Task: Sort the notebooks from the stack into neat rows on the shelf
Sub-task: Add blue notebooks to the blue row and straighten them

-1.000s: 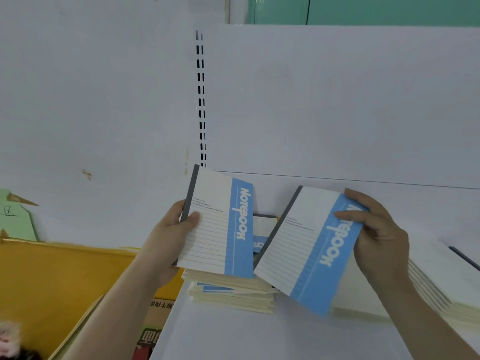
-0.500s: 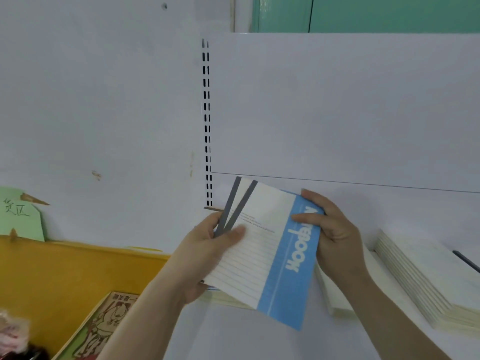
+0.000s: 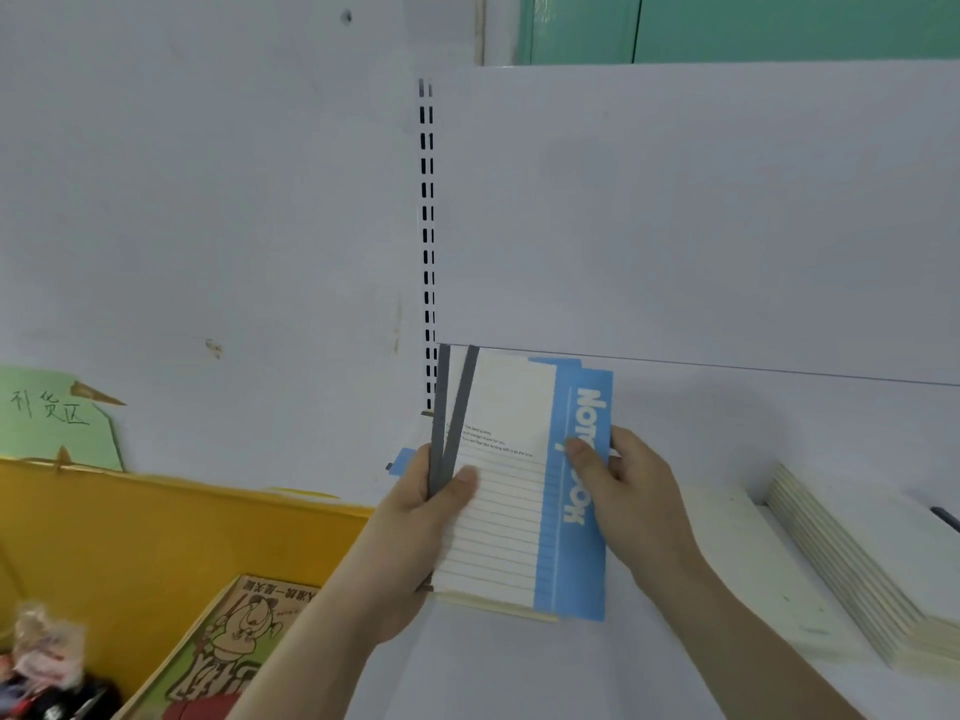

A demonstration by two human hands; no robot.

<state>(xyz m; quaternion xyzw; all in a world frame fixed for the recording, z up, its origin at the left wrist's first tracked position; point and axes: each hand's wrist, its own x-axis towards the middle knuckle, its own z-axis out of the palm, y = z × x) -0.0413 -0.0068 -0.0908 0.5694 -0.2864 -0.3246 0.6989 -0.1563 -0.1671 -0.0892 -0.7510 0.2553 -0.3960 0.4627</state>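
Two white notebooks with a blue side band and grey spines are held upright together above the white shelf, one over the other, nearly squared. My left hand grips their spine edge, thumb on the front cover. My right hand grips the blue band edge, thumb across the printed title. The stack they came from is mostly hidden behind them; only a blue corner and a cream edge show.
A row of cream notebooks lies fanned on the shelf at the right, with a flat one beside it. A yellow bin with a cartoon-printed box stands at the left. The slotted shelf upright rises behind.
The two notebooks, held apart one second ago, have been brought together into one pair and turned upright. The view has shifted left.
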